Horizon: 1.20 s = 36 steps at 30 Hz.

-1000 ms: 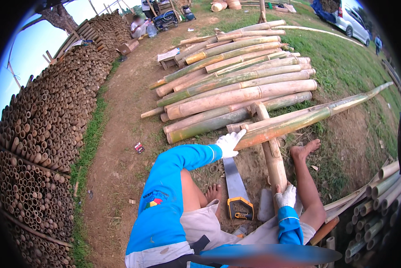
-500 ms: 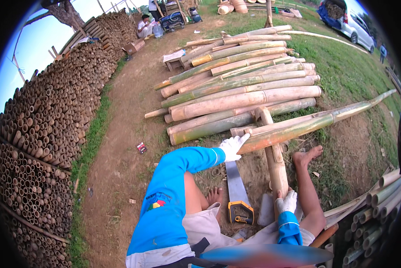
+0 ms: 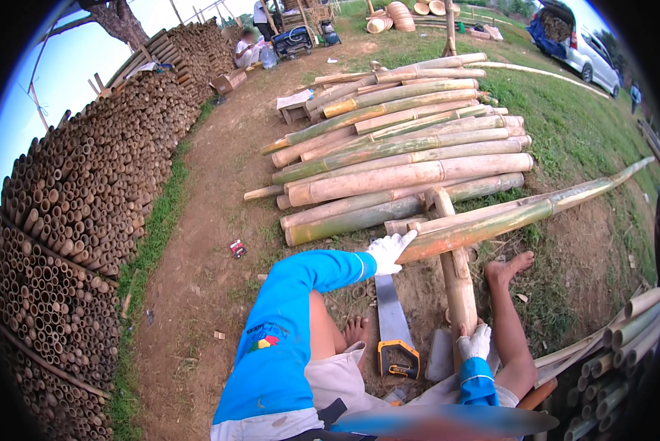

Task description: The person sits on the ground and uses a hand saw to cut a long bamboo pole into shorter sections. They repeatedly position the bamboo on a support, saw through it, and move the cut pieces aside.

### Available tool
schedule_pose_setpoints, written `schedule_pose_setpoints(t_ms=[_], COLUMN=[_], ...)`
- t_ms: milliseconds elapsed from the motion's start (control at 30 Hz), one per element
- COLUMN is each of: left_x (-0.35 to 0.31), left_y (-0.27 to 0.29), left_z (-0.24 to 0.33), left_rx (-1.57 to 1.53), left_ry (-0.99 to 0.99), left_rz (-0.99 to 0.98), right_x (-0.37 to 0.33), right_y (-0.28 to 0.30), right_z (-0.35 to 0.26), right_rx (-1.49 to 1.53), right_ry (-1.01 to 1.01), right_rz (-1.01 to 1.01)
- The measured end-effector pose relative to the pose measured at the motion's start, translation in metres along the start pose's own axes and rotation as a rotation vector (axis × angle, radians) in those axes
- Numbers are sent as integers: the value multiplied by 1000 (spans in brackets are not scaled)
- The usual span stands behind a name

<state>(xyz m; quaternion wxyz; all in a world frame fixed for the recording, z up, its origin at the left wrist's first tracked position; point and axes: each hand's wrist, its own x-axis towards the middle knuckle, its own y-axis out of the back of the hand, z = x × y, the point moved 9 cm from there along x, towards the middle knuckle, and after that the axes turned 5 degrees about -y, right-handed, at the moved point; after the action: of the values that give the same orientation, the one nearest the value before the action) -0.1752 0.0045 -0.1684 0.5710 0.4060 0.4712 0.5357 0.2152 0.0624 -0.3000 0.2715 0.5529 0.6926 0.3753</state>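
Observation:
My left hand (image 3: 390, 253), in a white glove, grips the near cut end of a long split bamboo pole (image 3: 484, 229), a finger stretched along its top edge. That pole, green and orange-brown, rests across a thick bamboo post (image 3: 458, 287) that slants up from between my legs. Around the lower part of this post my gloved right hand (image 3: 475, 343) is closed, some fingertips bare. A handsaw (image 3: 394, 316) with a black and yellow handle lies on the ground below my left hand. Beside the saw's handle is a pale, flat block (image 3: 439, 355).
Large bamboo poles (image 3: 411, 173) lie piled ahead of me. Stacked cut bamboo (image 3: 58, 294) forms a wall at left, and more poles (image 3: 613, 367) lie at lower right. A low stool (image 3: 294, 106), a seated person (image 3: 248, 51) and a car (image 3: 591, 48) are farther off.
The whole view has shifted slightly, so everything sits a little lower and to the right. Both hands keep their places on the bamboo.

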Motion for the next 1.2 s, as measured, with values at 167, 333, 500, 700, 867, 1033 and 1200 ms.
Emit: schedule_pose_setpoints(t_ms=[167,333,500,700,867,1033,1200], left_x=[0,-1,0,5,6,6,7], left_y=[-1,2,0,-8,-9,-9,-11], left_z=[0,2,1,-4,-3,-5,-5], left_rx=[10,4,8,25,69,39,33], left_ry=[15,2,4,-10,-50,-63,-78], left_rz=[-15,0,-14,-9,45,58,72], right_x=[0,-5,17,78,138,151,160], right_y=[-3,19,59,172,250,262,266], right_z=[5,-30,-181,-455,-590,-601,-582], right_rx=[-6,-211,207,338,285,321,376], right_ry=[-22,38,456,986,869,765,700], right_rz=[-26,24,-224,-261,-250,-400,-354])
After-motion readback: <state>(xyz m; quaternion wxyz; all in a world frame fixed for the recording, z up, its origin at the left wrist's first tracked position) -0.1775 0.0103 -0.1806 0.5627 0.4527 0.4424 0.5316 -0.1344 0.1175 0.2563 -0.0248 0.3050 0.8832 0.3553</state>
